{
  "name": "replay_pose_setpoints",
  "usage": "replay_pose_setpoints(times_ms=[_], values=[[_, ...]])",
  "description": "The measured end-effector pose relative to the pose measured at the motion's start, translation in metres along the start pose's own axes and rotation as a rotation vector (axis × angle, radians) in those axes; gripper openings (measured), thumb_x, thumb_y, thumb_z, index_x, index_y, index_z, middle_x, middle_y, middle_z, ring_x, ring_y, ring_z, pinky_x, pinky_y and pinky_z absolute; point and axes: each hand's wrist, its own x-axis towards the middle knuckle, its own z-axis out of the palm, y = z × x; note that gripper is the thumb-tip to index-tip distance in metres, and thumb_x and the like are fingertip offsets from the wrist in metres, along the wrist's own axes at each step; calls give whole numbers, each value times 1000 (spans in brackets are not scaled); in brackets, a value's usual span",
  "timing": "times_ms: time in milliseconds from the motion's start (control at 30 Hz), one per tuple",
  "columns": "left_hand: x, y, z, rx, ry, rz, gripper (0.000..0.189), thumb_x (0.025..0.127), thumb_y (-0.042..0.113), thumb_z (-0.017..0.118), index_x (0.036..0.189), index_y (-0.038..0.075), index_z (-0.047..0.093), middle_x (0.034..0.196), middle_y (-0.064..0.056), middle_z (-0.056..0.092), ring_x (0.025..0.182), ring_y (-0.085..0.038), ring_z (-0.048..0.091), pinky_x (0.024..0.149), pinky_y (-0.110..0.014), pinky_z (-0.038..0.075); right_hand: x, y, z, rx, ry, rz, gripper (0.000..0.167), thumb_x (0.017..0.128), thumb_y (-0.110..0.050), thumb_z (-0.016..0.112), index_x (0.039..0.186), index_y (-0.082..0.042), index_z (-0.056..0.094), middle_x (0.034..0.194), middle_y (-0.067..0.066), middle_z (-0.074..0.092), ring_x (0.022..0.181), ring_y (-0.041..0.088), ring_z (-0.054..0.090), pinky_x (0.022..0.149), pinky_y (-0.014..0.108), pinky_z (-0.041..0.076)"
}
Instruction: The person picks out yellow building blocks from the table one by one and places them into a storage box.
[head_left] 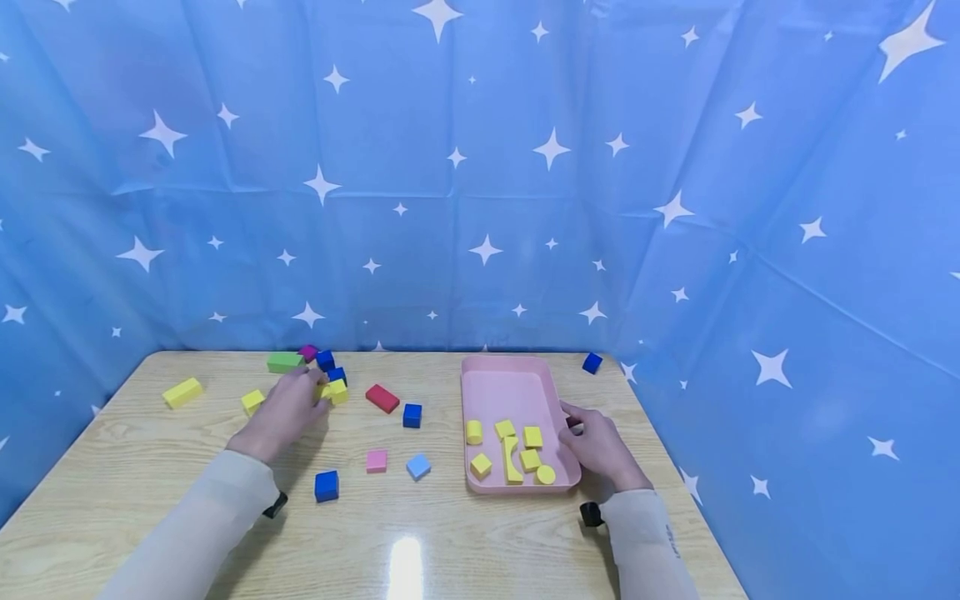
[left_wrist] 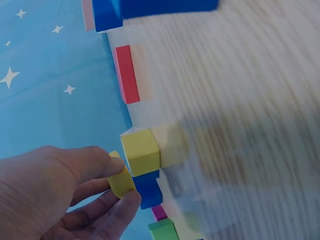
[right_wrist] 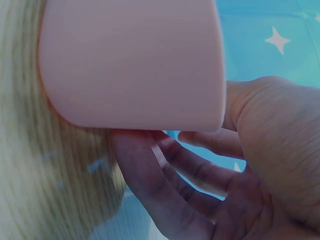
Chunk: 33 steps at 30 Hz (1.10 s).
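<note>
Left grip (head_left: pixel 288 408): pinches a small yellow block (left_wrist: pixel 121 182) between thumb and fingers, near the bench's far edge.
Beside that pinch: a yellow cube (head_left: pixel 338 392) just to its right, two dark blue blocks (head_left: pixel 325 360) behind, with a green block (head_left: pixel 285 362) and a magenta block (head_left: pixel 308 352) farther left.
Right grip (head_left: pixel 603 450): closed on the right side of the pink tray (head_left: pixel 510 383), thumb at the rim.
Tray contents: seven yellow pieces (head_left: pixel 532 437) toward the near end, among them a cylinder, a round piece and a long notched one.
Bench, left: a long yellow block (head_left: pixel 183 392) and another yellow block (head_left: pixel 252 402) nearer the left wrist.
Bench, middle: a red block (head_left: pixel 382 398), a blue cube (head_left: pixel 412 416), a pink square (head_left: pixel 377 461), a light blue square (head_left: pixel 418 467), and a blue block (head_left: pixel 326 486) nearest the person.
Bench, far right: one blue cube beyond the tray.
Backdrop: blue curtain (head_left: pixel 480 175) with white stars.
</note>
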Motion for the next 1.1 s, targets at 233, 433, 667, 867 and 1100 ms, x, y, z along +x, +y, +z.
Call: replay_pose_setpoints(times_ms=[233, 433, 667, 867, 1100], values=[[2, 12, -2, 11, 34, 47, 38, 103, -1, 77, 138, -14, 73, 138, -38, 69, 100, -35, 68, 85, -48, 65, 1, 0, 0, -3, 1, -8, 65, 110, -8, 66, 173, -7, 54, 137, 22, 76, 100, 23, 72, 82, 33, 66], [6, 27, 1, 7, 35, 83, 37, 104, 0, 79, 139, -12, 73, 136, -34, 72, 111, -39, 70, 100, -58, 68, 1, 0, 0, -26, -1, -1, 64, 111, -11, 67, 174, -8, 54, 139, 21, 76, 104, 24, 73, 87, 34, 67], [14, 48, 11, -8, 8, 91, 41, 107, 3, 80, 145, -9, 72, 141, -30, 71, 122, -41, 74, 111, -59, 68, 2, 1, 0, -22, -6, 3, 65, 111, -11, 67, 174, -8, 54, 139, 22, 76, 102, 23, 72, 83, 32, 65], [19, 67, 17, -24, -1, 103, 39, 107, 4, 79, 144, -6, 73, 140, -28, 71, 117, -37, 74, 109, -56, 69, 2, 3, 1, -26, -6, -1, 65, 110, -11, 67, 174, -8, 54, 139, 22, 76, 102, 23, 72, 84, 32, 66], [22, 89, 24, -50, 1, 153, 37, 107, 1, 79, 143, -6, 74, 138, -25, 72, 113, -33, 74, 106, -50, 71, 2, 1, 0, -10, -11, 5, 66, 110, -10, 67, 174, -9, 53, 139, 22, 75, 100, 22, 73, 82, 31, 66]])
